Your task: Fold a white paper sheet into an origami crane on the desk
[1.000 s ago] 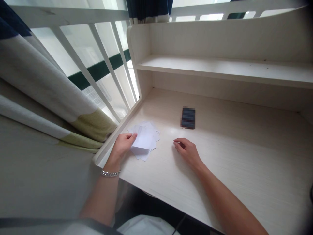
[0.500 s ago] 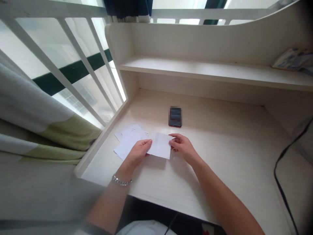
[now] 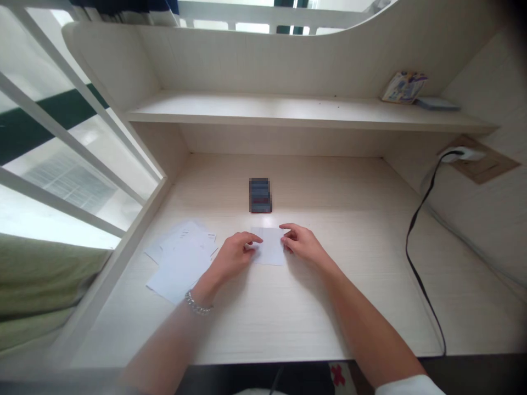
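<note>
A small white sheet of paper (image 3: 269,249) lies flat on the desk in front of me. My left hand (image 3: 236,253) is at its left edge, index fingertip on top of the sheet and thumb apart from it. At the right edge, my right hand (image 3: 303,245) has the margin at its thumb and curled fingers, its index finger stretched along the upper corner. Beyond the sheet lies a dark, pixelated phone-like rectangle (image 3: 260,195). Several loose white papers (image 3: 181,260), some with small print, overlap to the left of my left hand.
A black cable (image 3: 411,263) runs from a plug at the wall socket (image 3: 480,159) down the desk's right side. Above the desk's back spans a shelf (image 3: 247,109) with a colourful packet (image 3: 404,88). White railing bars (image 3: 69,137) and a green curtain (image 3: 45,285) border the left.
My view has swung right. The sheet, tilted between both hands before, now lies flat on the desk. My left thumb and index finger have parted; my right hand stays at the right edge.
</note>
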### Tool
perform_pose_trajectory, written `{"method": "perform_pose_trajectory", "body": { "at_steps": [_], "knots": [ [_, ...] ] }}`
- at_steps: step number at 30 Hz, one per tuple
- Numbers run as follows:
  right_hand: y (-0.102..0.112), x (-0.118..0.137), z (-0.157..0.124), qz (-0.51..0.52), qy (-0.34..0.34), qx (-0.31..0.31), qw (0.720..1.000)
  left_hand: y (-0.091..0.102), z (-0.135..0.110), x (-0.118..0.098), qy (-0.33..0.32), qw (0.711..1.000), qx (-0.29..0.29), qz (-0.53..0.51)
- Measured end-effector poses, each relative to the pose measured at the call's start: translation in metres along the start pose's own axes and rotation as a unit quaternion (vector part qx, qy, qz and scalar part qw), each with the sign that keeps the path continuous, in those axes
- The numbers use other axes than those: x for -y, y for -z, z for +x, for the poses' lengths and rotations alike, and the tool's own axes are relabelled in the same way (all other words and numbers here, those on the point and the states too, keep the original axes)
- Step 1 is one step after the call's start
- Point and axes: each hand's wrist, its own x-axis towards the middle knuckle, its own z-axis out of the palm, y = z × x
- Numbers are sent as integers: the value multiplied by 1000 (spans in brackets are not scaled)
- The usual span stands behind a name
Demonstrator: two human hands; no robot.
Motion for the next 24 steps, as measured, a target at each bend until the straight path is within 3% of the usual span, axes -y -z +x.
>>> {"method": "perform_pose_trajectory", "body": {
  "at_steps": [8,17,20,24],
  "knots": [
    [0,2,-1,-86,37,-33,995,4,-2,10,-74,994,52,63],
    [9,-1,-4,-225,85,-86,967,4,-3,13,-66,990,82,95],
    [15,-1,-8,-207,114,-50,970,4,-4,14,-76,989,74,99],
    [12,9,-17,-222,174,50,958,4,-3,14,-99,988,67,102]
  ]
}}
